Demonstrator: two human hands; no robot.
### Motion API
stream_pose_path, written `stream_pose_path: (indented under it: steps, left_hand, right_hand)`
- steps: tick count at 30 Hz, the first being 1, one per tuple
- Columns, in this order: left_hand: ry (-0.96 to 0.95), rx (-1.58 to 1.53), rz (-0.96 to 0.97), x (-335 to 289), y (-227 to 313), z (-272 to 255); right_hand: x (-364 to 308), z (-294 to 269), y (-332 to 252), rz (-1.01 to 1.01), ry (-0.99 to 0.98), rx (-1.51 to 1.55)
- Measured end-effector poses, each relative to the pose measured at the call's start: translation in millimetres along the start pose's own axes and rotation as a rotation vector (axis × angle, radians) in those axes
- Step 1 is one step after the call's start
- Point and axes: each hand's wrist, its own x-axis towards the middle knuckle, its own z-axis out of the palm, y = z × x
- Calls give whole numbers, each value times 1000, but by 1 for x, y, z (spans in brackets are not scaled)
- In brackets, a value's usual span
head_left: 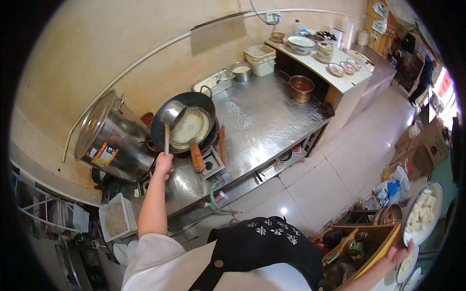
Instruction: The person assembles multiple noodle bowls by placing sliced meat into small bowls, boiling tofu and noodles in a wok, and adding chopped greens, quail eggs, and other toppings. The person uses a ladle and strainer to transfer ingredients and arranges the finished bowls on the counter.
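Note:
My left hand (164, 165) is closed round the handle of a metal ladle (171, 114), whose bowl rests over the left side of a black wok (160, 130). Pale, creamy liquid (189, 126) lies in the wok. The wok's wooden handle (197, 159) points toward me, free of any hand. Far to the right, my right hand (395, 253) grips the lower edge of a white plate (437, 213) with a dark rim. Soft-looking white chunks (421, 213) sit on that tilted plate; I cannot tell what food they are.
A tall lidded steel pot (121, 138) stands left of the wok. Along the steel counter (252, 126) are a tray (216, 83), a small pot (241, 72), a white bucket (260, 60) and a pot of red liquid (301, 88). Bowls and dishes stand on the white shelf (352, 80). A person (426, 80) is far right.

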Motion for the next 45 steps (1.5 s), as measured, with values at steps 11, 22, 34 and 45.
stream_pose_path:
  steps: [11, 22, 34, 45]
  left_hand:
    - [-419, -665, -375, 6, -21, -14]
    - [-131, -54, -21, 22, -9, -22]
    - [-267, -726, -350, -7, 2, 13]
    - [87, -67, -134, -11, 21, 35]
  right_hand:
    - [-155, 162, 271, 504, -403, 97]
    - [-220, 216, 378, 749, -469, -8]
    - [-136, 273, 454, 941, -626, -44]
    - [-94, 307, 500, 1112, -621, -61]
